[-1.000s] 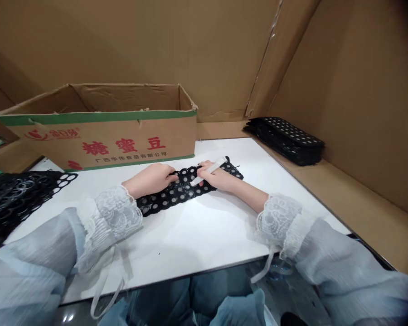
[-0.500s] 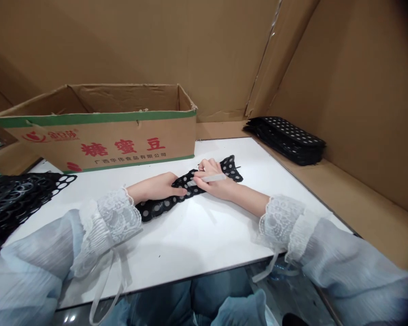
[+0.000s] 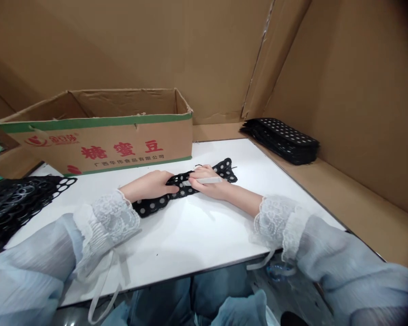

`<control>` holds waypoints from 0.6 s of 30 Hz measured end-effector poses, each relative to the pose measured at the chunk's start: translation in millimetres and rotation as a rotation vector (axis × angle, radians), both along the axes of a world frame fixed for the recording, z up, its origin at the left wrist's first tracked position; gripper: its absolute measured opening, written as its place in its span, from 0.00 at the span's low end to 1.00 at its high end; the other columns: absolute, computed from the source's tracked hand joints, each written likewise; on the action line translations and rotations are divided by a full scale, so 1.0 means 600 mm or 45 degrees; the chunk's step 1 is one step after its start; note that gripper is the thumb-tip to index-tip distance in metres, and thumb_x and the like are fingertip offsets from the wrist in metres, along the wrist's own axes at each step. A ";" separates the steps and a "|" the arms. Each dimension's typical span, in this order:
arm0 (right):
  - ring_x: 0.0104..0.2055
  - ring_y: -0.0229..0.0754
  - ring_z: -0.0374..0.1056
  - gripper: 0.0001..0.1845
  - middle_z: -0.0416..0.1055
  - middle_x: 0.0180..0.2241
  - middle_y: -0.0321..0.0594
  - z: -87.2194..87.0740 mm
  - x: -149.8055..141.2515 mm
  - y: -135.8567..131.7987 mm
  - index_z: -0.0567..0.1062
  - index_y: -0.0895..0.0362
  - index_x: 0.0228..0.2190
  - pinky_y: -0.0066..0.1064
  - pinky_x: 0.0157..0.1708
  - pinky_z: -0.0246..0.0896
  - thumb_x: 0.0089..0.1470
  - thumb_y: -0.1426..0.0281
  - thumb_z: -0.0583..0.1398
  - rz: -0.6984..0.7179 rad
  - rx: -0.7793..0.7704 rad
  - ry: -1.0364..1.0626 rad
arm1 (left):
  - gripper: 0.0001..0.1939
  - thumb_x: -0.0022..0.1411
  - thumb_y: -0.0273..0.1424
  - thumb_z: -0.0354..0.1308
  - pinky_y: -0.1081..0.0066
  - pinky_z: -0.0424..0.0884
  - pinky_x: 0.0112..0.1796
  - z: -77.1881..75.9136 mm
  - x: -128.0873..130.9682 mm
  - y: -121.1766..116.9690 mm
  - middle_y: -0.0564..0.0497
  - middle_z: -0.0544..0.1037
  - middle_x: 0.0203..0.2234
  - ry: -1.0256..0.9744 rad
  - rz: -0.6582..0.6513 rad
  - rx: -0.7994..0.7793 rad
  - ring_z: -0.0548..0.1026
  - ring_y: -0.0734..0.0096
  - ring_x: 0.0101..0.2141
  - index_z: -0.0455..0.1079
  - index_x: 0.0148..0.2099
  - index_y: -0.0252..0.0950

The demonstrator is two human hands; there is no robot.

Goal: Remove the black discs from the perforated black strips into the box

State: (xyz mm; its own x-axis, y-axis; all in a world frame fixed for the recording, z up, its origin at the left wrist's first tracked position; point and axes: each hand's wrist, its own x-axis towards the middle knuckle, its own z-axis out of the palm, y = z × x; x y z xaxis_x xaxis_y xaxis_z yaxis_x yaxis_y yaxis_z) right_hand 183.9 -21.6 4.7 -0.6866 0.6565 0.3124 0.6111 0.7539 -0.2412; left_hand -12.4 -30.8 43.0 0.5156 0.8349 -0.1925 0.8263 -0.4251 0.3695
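A strip of black cloth (image 3: 151,206) with pale dots and a scalloped edge lies aslant across the white table, slightly gathered between my hands. My left hand (image 3: 153,185) grips its middle part, thumb on top and fingers partly hidden behind. My right hand (image 3: 209,182) is closed around a slim white pen-like tool (image 3: 211,180). The tool's tip points left and meets the cloth just beside my left thumb; I cannot make out the tip's shape. Beyond my right hand the cloth's far end spreads out, with a loose thread at its edge.
An open cardboard box (image 3: 136,145) stands at the back left. Black openwork material (image 3: 17,206) is piled on the left. A folded stack of black dotted cloth (image 3: 284,140) lies at the back right, beside the cardboard walls. The white tabletop (image 3: 190,240) ends near my lap.
My view has shifted slightly. Both hands stay on the cloth, with the white tool still at nearly the same spot, and the right fingers have curled a little lower over it.
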 end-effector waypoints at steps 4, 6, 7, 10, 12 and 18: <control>0.30 0.35 0.58 0.17 0.62 0.22 0.35 0.011 0.001 -0.003 0.60 0.58 0.20 0.32 0.38 0.45 0.57 0.69 0.43 0.033 -0.015 -0.009 | 0.19 0.53 0.46 0.47 0.72 0.60 0.25 0.007 -0.010 0.012 0.48 0.75 0.27 0.166 0.010 0.069 0.71 0.65 0.27 0.67 0.30 0.35; 0.31 0.36 0.58 0.18 0.62 0.23 0.36 0.012 0.000 -0.007 0.62 0.58 0.21 0.32 0.38 0.45 0.58 0.68 0.42 0.042 0.005 -0.029 | 0.18 0.54 0.45 0.46 0.72 0.59 0.24 0.008 -0.010 0.011 0.48 0.75 0.26 0.179 0.004 0.062 0.70 0.66 0.25 0.66 0.28 0.35; 0.32 0.37 0.58 0.18 0.62 0.24 0.37 0.011 0.000 -0.008 0.63 0.58 0.22 0.32 0.38 0.45 0.58 0.67 0.42 0.046 0.018 -0.039 | 0.18 0.54 0.44 0.46 0.72 0.59 0.24 0.008 -0.009 0.009 0.48 0.75 0.26 0.175 0.006 0.077 0.70 0.66 0.25 0.66 0.28 0.35; 0.34 0.39 0.57 0.18 0.62 0.26 0.39 0.002 -0.002 -0.011 0.65 0.58 0.26 0.31 0.37 0.47 0.58 0.65 0.41 0.013 0.078 -0.067 | 0.17 0.57 0.41 0.44 0.72 0.59 0.25 0.004 -0.002 0.000 0.47 0.74 0.26 0.164 0.038 0.189 0.70 0.66 0.26 0.65 0.27 0.35; 0.34 0.40 0.57 0.18 0.62 0.28 0.41 -0.004 -0.005 -0.012 0.66 0.58 0.30 0.31 0.36 0.48 0.58 0.65 0.42 -0.051 0.129 -0.100 | 0.17 0.58 0.39 0.42 0.72 0.59 0.25 -0.003 0.005 -0.007 0.45 0.74 0.26 0.139 0.049 0.245 0.70 0.66 0.26 0.64 0.27 0.34; 0.33 0.42 0.59 0.18 0.64 0.33 0.47 -0.012 -0.023 -0.010 0.67 0.58 0.37 0.32 0.32 0.49 0.58 0.64 0.42 -0.225 0.194 -0.247 | 0.14 0.60 0.35 0.41 0.70 0.62 0.30 -0.029 0.027 -0.028 0.44 0.75 0.29 0.017 0.101 0.279 0.72 0.64 0.29 0.64 0.32 0.34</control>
State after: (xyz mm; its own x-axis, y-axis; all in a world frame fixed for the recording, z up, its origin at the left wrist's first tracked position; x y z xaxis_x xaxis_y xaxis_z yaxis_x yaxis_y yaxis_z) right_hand 169.8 -27.9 -2.6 -0.6221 0.7271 0.2905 0.7599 0.6500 0.0005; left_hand 3.5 -47.6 25.5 0.4454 0.8953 -0.0089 0.8646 -0.4274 0.2643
